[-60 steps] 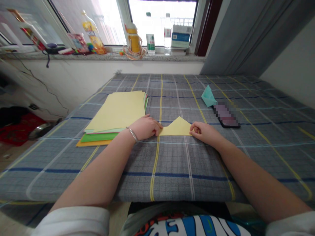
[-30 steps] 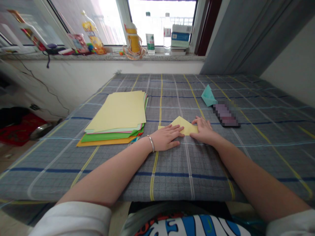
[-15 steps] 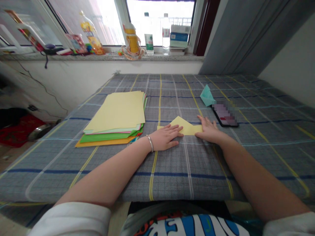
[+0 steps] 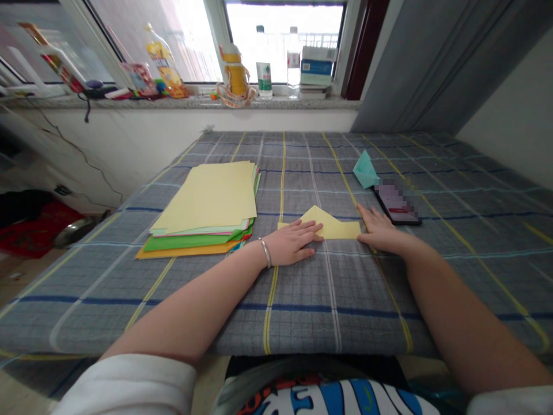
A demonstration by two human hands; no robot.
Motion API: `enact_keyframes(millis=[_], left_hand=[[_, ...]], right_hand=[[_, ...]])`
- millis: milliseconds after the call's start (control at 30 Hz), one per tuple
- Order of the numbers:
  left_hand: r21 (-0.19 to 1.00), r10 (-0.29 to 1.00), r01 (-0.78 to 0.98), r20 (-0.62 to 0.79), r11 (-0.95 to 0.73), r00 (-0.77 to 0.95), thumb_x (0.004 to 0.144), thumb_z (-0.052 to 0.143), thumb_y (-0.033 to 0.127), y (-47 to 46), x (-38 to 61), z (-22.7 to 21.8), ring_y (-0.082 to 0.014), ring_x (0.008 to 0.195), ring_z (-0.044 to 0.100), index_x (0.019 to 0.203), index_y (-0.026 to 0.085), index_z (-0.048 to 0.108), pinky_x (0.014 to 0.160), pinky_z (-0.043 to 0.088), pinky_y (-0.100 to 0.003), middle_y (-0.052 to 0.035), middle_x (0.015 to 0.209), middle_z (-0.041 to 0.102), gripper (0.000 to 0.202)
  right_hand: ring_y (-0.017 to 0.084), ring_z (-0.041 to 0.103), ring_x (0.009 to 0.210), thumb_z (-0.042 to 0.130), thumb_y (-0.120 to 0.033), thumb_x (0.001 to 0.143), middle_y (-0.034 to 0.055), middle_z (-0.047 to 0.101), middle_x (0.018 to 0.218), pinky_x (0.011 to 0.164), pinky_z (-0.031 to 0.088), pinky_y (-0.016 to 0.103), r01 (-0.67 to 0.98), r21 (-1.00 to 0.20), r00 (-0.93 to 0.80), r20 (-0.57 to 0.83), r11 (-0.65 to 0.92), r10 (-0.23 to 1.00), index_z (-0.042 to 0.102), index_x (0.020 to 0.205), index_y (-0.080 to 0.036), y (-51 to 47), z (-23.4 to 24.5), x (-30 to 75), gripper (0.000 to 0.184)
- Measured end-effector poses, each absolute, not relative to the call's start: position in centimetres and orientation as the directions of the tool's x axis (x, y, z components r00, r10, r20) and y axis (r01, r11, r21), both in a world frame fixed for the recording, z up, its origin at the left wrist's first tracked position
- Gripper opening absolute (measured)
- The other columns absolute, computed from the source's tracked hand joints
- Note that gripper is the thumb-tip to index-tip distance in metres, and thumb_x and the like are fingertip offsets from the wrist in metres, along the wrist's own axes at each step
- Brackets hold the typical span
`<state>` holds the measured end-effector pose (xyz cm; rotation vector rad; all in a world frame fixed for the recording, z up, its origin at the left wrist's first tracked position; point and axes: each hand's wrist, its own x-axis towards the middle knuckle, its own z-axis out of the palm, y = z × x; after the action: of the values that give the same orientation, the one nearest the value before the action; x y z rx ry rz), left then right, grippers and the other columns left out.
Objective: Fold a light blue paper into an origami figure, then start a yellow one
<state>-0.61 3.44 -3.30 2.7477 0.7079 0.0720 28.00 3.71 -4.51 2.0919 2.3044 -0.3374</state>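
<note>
A folded pale-yellow paper [image 4: 326, 226] with a peaked top edge lies flat on the checked grey cloth. My left hand [image 4: 294, 242] rests palm down, its fingertips on the paper's left part and covering its lower left side. My right hand [image 4: 380, 230] lies flat with its fingertips touching the paper's right end. Neither hand grips the paper. Beyond the phone's left edge sits a small folded teal paper [image 4: 365, 170].
A stack of yellow, green and orange paper sheets [image 4: 203, 199] lies left of my left forearm. A phone [image 4: 397, 203] with a blurred screen lies just beyond my right hand. Bottles and other items stand on the stone windowsill [image 4: 194, 102] beyond the checked cloth [image 4: 328, 323].
My right hand has slid rightward along the paper's lower edge to its right end, showing more of the paper. My left hand has stayed in place on the paper.
</note>
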Motion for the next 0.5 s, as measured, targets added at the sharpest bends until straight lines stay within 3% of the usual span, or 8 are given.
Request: enact_keyframes(millis=[333, 500], left_hand=[[0.293, 0.525, 0.504, -0.009, -0.812, 0.851, 0.095, 0.043, 0.033, 3.2, -0.6, -3.2, -0.0233, 0.145, 0.015, 0.132, 0.020, 0.046, 0.117, 0.014, -0.047, -0.0095, 0.154, 0.025, 0.039], [0.293, 0.539, 0.519, -0.016, -0.803, 0.842, 0.095, 0.042, 0.034, 3.1, -0.5, -3.2, -0.0221, 0.144, 0.017, 0.130, 0.017, 0.046, 0.117, 0.015, -0.044, -0.0117, 0.154, 0.024, 0.039]], right_hand=[[0.035, 0.019, 0.141, 0.051, -0.024, 0.066, 0.0096, 0.028, 0.154, 0.112, 0.024, 0.053, 0.955, -0.237, -0.202, -0.086, 0.176, 0.976, 0.020, 0.150, -0.018, 4.7, -5.9, 30.2, 0.090], [0.029, 0.026, 0.140, 0.044, -0.021, 0.072, 0.0081, 0.036, 0.150, 0.114, 0.024, 0.045, 0.939, -0.281, -0.221, -0.051, 0.199, 0.974, 0.037, 0.144, -0.015, 4.9, -5.1, 30.2, 0.073]])
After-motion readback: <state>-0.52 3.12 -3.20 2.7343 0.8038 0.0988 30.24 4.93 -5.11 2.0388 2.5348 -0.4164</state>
